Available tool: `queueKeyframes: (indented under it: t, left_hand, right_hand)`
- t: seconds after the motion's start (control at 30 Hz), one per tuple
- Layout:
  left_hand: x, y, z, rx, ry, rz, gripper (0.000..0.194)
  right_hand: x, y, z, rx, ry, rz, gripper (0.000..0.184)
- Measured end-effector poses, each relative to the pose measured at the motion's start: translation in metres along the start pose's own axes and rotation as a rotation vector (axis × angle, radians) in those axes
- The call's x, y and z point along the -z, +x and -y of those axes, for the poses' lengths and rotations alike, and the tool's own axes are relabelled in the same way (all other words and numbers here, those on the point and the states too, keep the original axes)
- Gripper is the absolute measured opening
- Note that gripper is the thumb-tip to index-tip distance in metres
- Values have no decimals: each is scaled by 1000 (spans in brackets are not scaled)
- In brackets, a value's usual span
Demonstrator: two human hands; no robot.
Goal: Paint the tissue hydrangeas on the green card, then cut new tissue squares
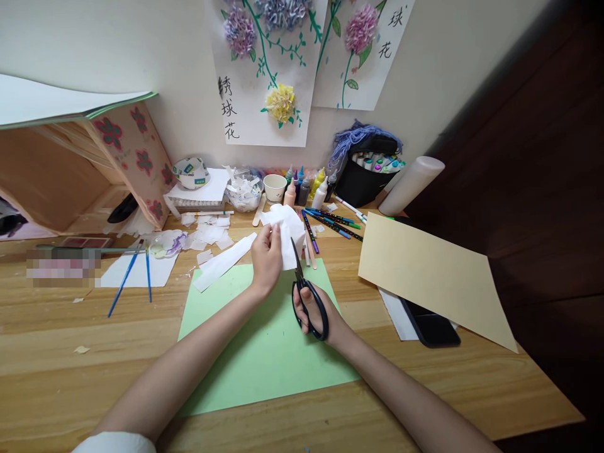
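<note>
My left hand [265, 257] pinches a crumpled white paper [287, 228] above a light green sheet [264, 352] lying on the wooden table. Black-handled scissors [306, 296] are in my right hand [315, 313], fingers through the loops. Their blades point up and touch the lower edge of the white paper. A long white paper strip [223, 263] lies just left of my left hand.
White paper scraps [210, 233], blue brushes [127, 277], markers [333, 221], paint bottles [304, 187], a paper cup [275, 187] and a marker case [370, 173] crowd the back. A tan sheet [431, 277] covers a black phone [431, 327] at right. Flower artworks [268, 69] hang on the wall.
</note>
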State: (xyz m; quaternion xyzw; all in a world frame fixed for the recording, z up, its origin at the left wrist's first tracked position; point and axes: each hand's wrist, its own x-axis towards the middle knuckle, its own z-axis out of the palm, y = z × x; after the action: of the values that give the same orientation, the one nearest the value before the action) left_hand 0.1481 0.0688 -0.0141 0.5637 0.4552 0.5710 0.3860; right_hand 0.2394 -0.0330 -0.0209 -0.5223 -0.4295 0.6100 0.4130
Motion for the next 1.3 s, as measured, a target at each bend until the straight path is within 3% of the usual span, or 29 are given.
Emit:
queueKeyframes:
  t: [0.33,0.57,0.97,1.3]
  left_hand:
    - [-4,-9,-6,-3,-9,31,28]
    - [-3,-9,-5,16,8,32,28]
    - [-5,-14,1,55,-30,84,31]
    - [-4,-13,6,105,-94,56,31]
  right_hand:
    - [10,2,-14,67,-41,51,70]
    - [6,3,-8,28,-23,-39,65]
    - [13,6,-10,21,-28,-6,67]
    - [14,5,-8,44,-81,-28,61]
